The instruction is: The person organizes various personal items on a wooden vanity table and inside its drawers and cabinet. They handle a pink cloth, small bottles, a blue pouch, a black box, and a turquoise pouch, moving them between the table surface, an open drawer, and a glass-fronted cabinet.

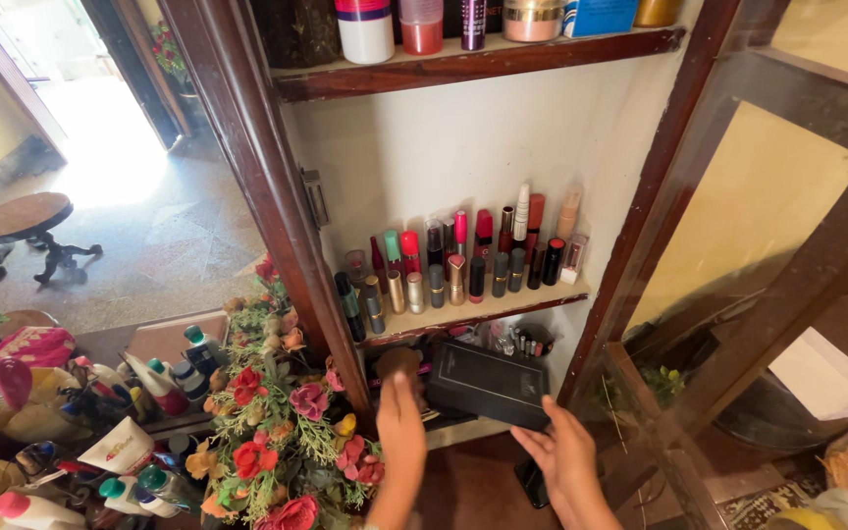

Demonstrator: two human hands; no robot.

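While both bare hands reach into the lowest opening of the dark wooden wall cabinet (247, 167), the right hand (566, 456) grips the near right corner of a flat black rectangular box with a thin pale border line (488, 381), its thumb lying on top and the other fingers tucked beneath the edge, so the hand is closed on the box. That box lies tilted on the bottom shelf, just ahead of the right fingertips and to the right of the left ones. The left hand (400, 417) stretches forward with its fingers straight and held together, their tips touching or almost touching a small round brown object (399, 361); whether they actually grip it cannot be told. Above the fingers of both hands, a narrow wooden shelf (503, 306) carries upright rows of lipstick tubes in red, pink, gold and black (463, 260). Left of the left hand, just beside its wrist, stands a bunch of artificial flowers in red, orange and pink (282, 432). Further left lie plastic bottles with teal caps (164, 378).
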